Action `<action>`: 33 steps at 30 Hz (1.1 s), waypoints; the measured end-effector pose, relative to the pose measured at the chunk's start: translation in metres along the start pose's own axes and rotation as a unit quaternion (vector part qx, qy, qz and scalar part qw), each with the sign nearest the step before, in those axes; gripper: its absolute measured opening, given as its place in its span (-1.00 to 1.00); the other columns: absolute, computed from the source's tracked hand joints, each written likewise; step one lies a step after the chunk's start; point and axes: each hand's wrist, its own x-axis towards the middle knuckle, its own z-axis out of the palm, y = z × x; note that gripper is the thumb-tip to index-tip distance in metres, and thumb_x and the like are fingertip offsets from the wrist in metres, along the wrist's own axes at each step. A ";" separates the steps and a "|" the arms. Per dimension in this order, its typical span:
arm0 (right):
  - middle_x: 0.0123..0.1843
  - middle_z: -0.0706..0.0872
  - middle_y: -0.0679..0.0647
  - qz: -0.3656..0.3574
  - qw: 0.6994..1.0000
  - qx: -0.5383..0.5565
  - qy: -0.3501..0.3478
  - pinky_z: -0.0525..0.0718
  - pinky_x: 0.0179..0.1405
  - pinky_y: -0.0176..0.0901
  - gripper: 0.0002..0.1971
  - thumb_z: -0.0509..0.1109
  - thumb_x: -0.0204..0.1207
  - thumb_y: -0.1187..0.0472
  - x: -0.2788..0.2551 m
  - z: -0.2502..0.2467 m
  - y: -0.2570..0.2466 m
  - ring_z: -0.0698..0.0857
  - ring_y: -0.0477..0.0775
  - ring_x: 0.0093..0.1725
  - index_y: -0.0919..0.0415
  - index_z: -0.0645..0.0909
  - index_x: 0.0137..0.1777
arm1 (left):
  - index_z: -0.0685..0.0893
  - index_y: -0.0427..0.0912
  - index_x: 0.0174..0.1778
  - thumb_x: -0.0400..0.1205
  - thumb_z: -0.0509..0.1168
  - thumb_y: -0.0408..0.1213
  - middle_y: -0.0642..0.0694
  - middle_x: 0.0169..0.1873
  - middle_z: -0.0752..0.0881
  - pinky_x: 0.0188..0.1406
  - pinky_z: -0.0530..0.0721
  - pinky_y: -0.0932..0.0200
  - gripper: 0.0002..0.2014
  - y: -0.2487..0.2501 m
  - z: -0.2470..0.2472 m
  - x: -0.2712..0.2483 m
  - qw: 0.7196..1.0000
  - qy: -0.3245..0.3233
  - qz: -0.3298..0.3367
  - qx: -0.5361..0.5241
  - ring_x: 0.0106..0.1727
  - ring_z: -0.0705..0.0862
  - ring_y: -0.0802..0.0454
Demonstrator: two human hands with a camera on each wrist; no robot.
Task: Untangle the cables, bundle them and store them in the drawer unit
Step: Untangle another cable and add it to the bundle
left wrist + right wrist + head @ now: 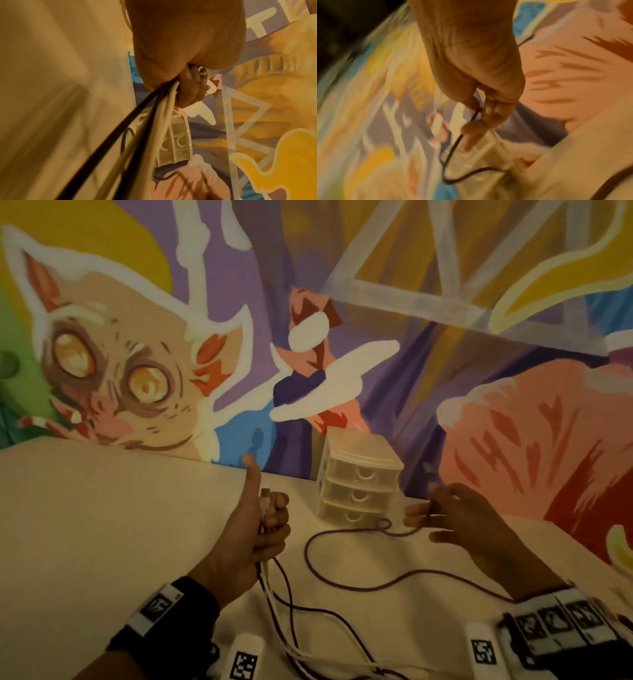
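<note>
My left hand point(263, 522) grips a bunch of cables upright, thumb raised, with a white plug end point(265, 498) poking out above the curled fingers. White cables point(164, 108) and dark purple cables point(106, 142) hang from that fist. A purple cable point(342, 580) loops across the table with a small knot point(383, 523) in front of the drawer unit point(358, 477). My right hand point(442, 517) pinches that cable near its end, and the cable point(453, 146) runs down from the fingers point(476, 132). All three drawers look shut.
The white table point(102, 525) meets a painted mural wall point(411, 337) right behind the drawer unit. Marker-tagged bands sit on both wrists point(161, 604). More cable strands trail toward the near table edge point(329, 659).
</note>
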 end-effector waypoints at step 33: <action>-0.07 0.95 0.10 -0.002 0.971 0.019 -0.237 0.66 -0.24 -0.13 -0.83 0.83 0.32 0.15 -0.075 0.125 0.042 0.84 -0.01 -0.16 0.03 0.88 -0.22 | 0.63 -0.12 -0.03 0.57 0.39 0.48 -0.04 -0.32 0.50 -0.44 0.20 0.17 -0.37 -0.020 -0.011 0.013 0.999 0.014 0.032 0.041 -0.44 0.26 0.11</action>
